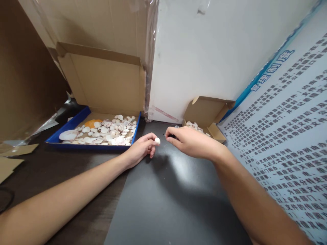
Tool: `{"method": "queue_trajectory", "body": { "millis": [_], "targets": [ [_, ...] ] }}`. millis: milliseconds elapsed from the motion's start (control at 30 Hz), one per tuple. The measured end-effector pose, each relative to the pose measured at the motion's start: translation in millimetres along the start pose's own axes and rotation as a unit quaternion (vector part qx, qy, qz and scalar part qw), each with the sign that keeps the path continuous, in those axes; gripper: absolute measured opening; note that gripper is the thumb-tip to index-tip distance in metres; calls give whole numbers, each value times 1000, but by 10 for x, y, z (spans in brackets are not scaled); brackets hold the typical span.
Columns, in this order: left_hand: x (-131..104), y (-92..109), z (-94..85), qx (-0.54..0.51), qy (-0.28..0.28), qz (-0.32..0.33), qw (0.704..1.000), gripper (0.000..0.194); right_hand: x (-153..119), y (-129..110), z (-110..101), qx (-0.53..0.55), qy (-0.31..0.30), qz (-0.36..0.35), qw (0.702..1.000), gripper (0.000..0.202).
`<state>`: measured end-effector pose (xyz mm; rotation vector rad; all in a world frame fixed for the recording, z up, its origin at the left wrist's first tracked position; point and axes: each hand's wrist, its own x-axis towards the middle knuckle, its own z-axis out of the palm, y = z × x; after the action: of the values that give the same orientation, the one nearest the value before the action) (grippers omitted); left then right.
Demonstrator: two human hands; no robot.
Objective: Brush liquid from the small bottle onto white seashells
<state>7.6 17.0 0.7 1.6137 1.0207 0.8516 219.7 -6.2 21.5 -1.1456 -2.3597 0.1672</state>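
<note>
Pinched between the thumb and fingers of my left hand [141, 148] is a small white ribbed seashell [157, 141]. My right hand [186, 139] is closed around a small dark tool [172, 136] with a thin tip, mostly hidden by the fingers. That tip points toward the shell, with a short gap between them. Both hands are above a dark grey mat [153, 204]. To the left of my left hand, a blue-edged tray [89, 146] holds many loose shells [102, 130], with a large one at its left end.
Behind my right hand stands an open cardboard box [217, 132] with more shells [195, 126] inside. A cardboard lid [107, 81] rises behind the tray. A white panel [204, 61] and a printed board [286, 129] bound the table. Cardboard scraps [17, 150] lie at the left.
</note>
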Motion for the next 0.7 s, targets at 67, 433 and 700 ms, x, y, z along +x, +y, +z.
{"method": "queue_trajectory", "body": {
  "millis": [67,433,700],
  "targets": [
    [2,-5,-8,59,-3,-1,998,13,3,32,69,11,15,2,1000,21],
    [-41,-14,-15,453,-33,133,881,15,-215,126,877,117,114,93,982,15],
    [-35,-60,-6,601,-50,191,774,22,-332,295,1118,262,212,119,934,21]
  ]
}}
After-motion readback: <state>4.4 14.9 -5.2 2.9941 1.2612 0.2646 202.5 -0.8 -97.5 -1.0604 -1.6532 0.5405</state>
